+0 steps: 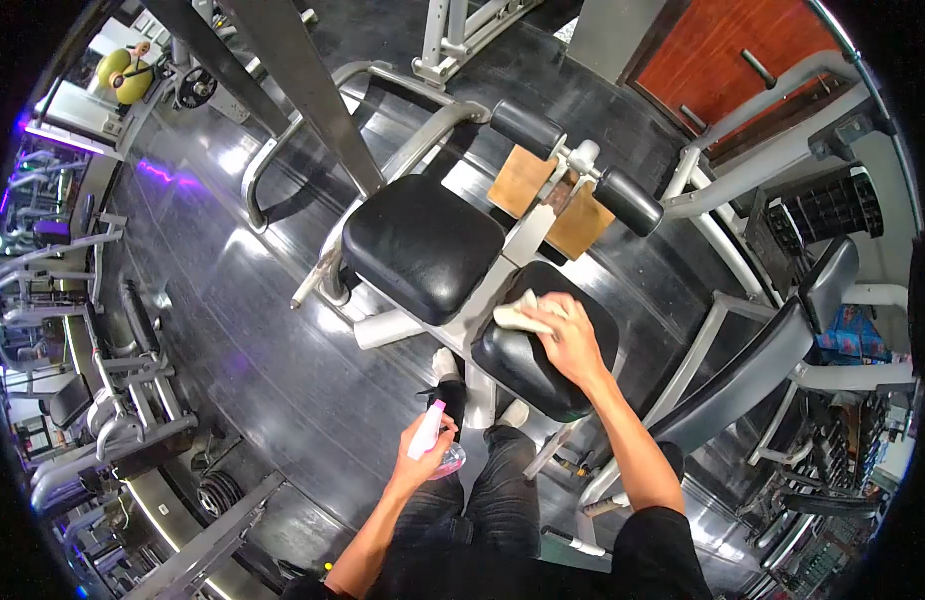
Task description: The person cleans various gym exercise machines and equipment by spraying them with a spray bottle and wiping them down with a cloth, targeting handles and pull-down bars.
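My right hand (567, 338) is closed on a pale cloth (520, 315) and presses it onto a black padded seat (527, 362) of a gym machine. Lower down, my left hand (419, 455) grips a spray bottle (428, 428) with a white and pink top and a clear body holding pinkish liquid. The bottle is held in front of my legs, apart from the machine. Beside the seat under the cloth is a second black pad (422, 245), touched by neither hand.
Two black foam rollers (629, 200) and wooden foot plates (580, 220) belong to the same machine. A grey-framed bench (737, 375) stands at the right. Weight machines (132, 400) line the left side. Dark rubber flooring (242, 330) runs between them.
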Demonstrator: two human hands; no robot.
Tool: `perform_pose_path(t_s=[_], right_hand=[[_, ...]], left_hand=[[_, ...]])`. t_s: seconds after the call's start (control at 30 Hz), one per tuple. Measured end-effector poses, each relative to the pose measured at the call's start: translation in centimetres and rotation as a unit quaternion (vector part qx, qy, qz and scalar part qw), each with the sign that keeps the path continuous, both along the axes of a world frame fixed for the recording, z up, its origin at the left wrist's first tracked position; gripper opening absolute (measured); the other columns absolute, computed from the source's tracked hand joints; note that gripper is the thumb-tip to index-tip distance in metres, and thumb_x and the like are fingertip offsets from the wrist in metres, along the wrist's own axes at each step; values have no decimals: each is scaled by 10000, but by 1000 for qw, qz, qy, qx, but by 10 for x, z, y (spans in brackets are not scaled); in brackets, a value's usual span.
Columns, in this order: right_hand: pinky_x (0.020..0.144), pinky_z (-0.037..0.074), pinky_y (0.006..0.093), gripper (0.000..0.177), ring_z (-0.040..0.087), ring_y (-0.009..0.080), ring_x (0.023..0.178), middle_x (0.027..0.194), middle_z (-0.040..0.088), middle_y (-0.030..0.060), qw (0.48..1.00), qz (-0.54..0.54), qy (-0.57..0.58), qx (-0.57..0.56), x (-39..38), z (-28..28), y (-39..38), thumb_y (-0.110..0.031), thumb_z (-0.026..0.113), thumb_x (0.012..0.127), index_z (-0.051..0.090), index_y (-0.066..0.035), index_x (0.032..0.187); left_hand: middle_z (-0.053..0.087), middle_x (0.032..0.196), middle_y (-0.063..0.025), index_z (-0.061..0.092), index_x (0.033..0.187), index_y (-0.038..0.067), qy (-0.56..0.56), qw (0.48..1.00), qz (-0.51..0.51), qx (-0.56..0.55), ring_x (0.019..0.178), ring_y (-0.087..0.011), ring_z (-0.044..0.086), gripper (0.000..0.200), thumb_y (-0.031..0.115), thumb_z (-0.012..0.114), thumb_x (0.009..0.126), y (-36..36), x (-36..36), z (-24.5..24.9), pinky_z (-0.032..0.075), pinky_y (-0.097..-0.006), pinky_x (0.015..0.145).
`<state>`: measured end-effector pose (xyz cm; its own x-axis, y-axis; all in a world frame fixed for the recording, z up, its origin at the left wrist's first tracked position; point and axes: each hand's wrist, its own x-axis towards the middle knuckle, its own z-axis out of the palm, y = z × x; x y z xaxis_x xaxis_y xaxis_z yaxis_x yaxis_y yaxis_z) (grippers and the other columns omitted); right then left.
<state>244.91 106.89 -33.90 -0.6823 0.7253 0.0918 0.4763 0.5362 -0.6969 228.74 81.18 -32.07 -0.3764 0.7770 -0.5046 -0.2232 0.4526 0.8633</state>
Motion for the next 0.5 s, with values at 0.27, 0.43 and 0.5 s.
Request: perform_pose_path(t_s=[0.27, 0.43, 0.5], right_hand=[[869, 478, 406, 337, 550, 334, 998, 1147, 565, 122, 997, -40, -64, 1, 52, -18, 14, -14, 653, 727, 709, -189, 1009], [846, 485, 386, 233, 573, 320, 993, 1007, 626, 134, 997, -75, 32, 2, -32, -52, 61, -31, 603, 757, 690, -61, 971], [815, 494, 378, 208, 578, 311, 976, 996, 629, 116, 999, 27, 33, -26, -69, -30, 46, -26, 603, 741, 688, -64, 927]], left_hand=[[632, 846, -19, 598, 975, 18, 21, 1000, -19, -4, 739, -78, 565, 164, -3, 631, 816, 6, -3, 1, 460, -244, 667], [629, 838, -17, 602, 972, 26, 29, 999, -36, 5, 739, -80, 555, 157, 2, 629, 820, 13, 3, 2, 453, -243, 671], [626, 831, -18, 605, 965, 27, 30, 999, -31, 8, 735, -80, 552, 149, 5, 630, 820, 15, 7, 5, 450, -243, 667]])
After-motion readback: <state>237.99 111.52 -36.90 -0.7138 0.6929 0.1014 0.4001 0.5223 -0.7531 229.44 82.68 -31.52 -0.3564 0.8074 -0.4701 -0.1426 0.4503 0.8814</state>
